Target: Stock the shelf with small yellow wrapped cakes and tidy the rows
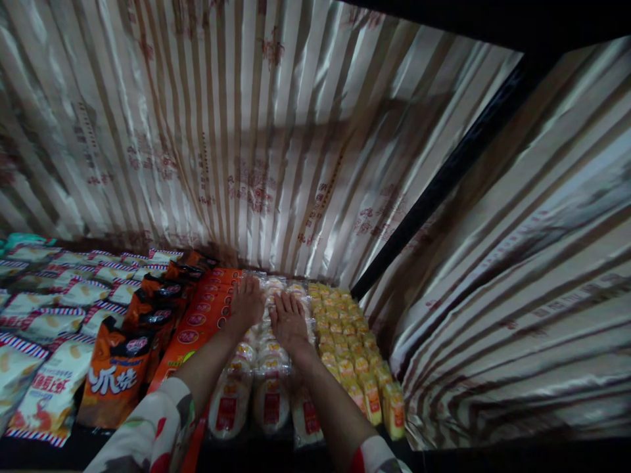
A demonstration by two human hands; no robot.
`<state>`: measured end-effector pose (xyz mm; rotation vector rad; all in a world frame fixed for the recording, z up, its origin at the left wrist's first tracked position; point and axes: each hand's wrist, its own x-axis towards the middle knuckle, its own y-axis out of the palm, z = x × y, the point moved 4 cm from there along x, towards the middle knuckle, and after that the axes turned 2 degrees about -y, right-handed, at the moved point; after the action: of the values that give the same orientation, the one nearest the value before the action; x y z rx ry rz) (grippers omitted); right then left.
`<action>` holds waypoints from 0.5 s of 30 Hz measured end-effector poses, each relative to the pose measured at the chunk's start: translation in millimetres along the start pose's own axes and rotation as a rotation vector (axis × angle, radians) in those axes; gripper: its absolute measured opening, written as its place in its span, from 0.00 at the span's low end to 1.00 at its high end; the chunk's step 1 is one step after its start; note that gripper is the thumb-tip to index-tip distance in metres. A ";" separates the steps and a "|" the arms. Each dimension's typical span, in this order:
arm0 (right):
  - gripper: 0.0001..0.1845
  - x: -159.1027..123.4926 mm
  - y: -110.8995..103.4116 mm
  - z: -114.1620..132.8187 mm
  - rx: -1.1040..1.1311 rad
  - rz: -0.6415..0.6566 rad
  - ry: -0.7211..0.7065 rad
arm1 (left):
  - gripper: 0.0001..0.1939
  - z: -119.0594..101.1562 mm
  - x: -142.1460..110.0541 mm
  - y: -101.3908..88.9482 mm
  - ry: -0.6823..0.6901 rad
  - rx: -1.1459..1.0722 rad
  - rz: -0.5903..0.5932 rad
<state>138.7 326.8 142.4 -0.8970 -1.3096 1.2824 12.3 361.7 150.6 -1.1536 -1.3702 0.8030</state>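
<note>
Rows of clear-wrapped round white cakes with red labels [271,404] fill the middle of the shelf. My left hand [248,301] lies flat toward the back of their left row, beside a row of orange-red packets [197,317]. Fingers stretched forward, my right hand [290,322] rests palm down on the middle and right rows of the cakes. Neither hand grips anything. To the right of my right hand stand rows of small yellow packets [340,328].
Orange snack bags [116,374] stand in a row at left, beside several rows of white bags with striped edges [54,387]. Pleated printed cloth [256,131] hangs behind and to the right. A dark slanted post [444,177] rises at the back right corner.
</note>
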 end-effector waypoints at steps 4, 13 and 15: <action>0.27 0.0 0.6 -0.1 0.002 -0.016 -0.002 | 0.28 0.4 5.2 10.8 0.003 0.006 0.083; 0.28 0.2 2.4 1.6 0.011 -0.018 0.014 | 0.29 -2.0 1.0 11.7 0.001 0.002 0.038; 0.28 -0.3 1.0 2.1 0.010 -0.014 0.008 | 0.28 -8.3 8.3 7.1 0.038 -0.012 -0.003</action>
<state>136.6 326.2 141.5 -0.8840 -1.2995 1.2726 22.6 370.5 147.9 -1.1706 -1.3464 0.7679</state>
